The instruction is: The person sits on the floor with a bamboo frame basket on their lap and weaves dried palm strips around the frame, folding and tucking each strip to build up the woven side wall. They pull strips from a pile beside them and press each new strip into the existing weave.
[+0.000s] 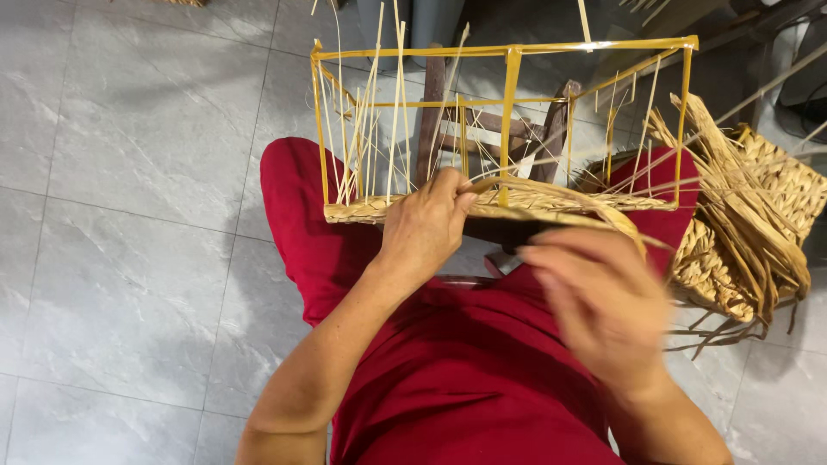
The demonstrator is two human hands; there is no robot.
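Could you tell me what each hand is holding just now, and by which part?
The left hand pinches the woven strand at the basket frame's woven bottom edge. The right hand is blurred; its grip on the strand's loose length cannot be told.

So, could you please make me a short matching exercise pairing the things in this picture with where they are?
Things:
1. left hand
2. right hand
3. yellow frame
4. finished woven basket

Places:
A. on the floor at the far right
B. blurred, nearest the camera
C. on the woven bottom edge
D. standing over the red lap

Pairs: 1-C, 2-B, 3-D, 4-A
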